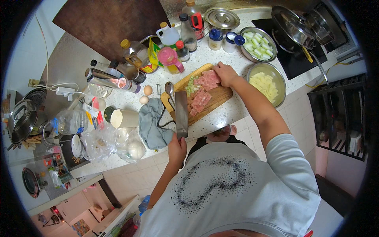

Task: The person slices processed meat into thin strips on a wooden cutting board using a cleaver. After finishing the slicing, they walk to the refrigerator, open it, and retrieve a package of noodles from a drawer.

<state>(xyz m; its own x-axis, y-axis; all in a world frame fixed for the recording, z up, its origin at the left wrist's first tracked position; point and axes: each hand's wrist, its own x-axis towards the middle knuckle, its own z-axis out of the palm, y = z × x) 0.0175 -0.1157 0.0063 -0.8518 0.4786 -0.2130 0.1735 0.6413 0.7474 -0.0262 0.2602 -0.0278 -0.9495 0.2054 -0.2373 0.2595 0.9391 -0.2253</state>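
My left hand (177, 148) grips the handle of a cleaver (181, 114), whose broad metal blade lies over the left part of a wooden cutting board (217, 103). At the board's upper right, my right hand (226, 74) has its fingers curled at the edge of some sliced pink meat (210, 79). More pink meat slices (200, 102) lie between that pile and the blade. Chopped pale green pieces (192, 84) sit at the board's upper edge. A metal spoon (169, 89) rests on the board, left of the blade.
Bowls of cut green vegetable (257, 46) and pale slices (263, 87) stand right of the board. A grey cloth (152, 127), two eggs (147, 90) and plastic bags (102, 142) lie left. Behind are bottles (189, 32) and a pink-lidded jug (170, 59). Pans (290, 26) stand on the cooktop.
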